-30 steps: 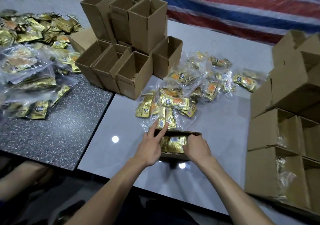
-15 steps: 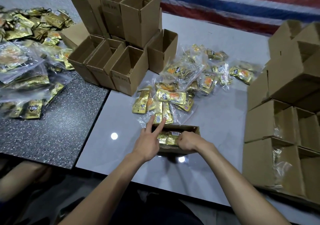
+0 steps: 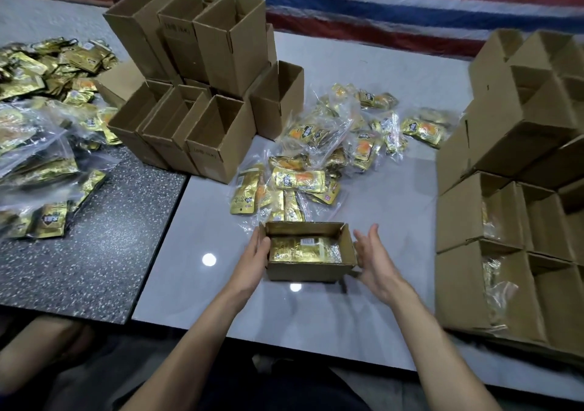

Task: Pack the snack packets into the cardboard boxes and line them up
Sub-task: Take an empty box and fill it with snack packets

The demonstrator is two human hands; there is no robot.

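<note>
Head view: left hand (image 3: 252, 260) fingers grip the left end of the open cardboard box (image 3: 303, 272) holding gold snack packets (image 3: 301, 249). Right hand (image 3: 374, 260) fingers straight, holding nothing, just beside the right end.

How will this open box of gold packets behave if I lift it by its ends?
The box probably stays stiff: cardboard walls, squared corners. It likely feels light, holding only flat foil packets. Being low and wide, it should hardly tip, though it may slide on the glossy table.
</note>
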